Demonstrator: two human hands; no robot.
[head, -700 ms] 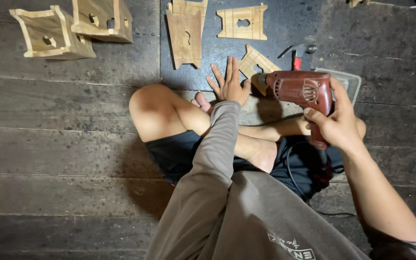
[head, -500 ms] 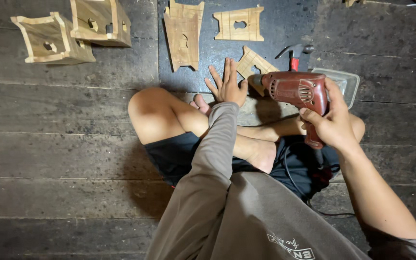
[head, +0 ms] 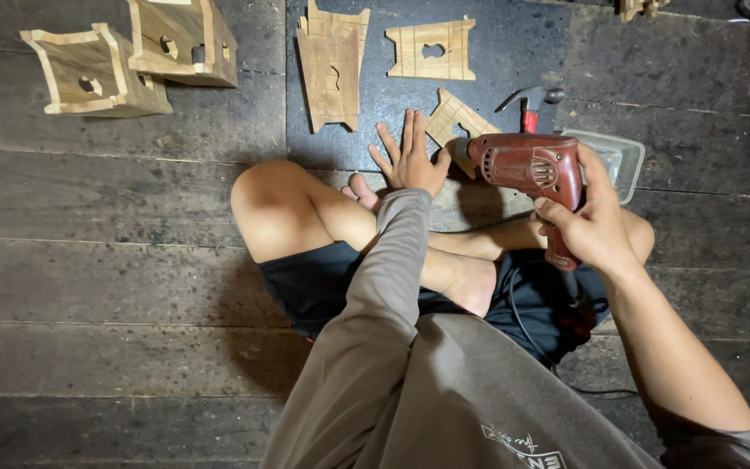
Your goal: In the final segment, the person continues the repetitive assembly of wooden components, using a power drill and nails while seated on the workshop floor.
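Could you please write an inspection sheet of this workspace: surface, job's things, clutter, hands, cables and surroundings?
Surface: dark, worn wooden plank floor; the person sits on it with legs crossed.
Job's things: red electric drill in the right hand; angled wooden piece on the floor by the drill's nose.
Clutter: two flat cut-out wooden panels, two assembled wooden boxes, a hammer, a clear plastic container.
Hands: left hand open, fingers spread, by the angled wooden piece; right hand closed around the drill's handle.
Cables: black cord runs across the lap.
Surroundings: small items at the top right edge, too cropped to identify.
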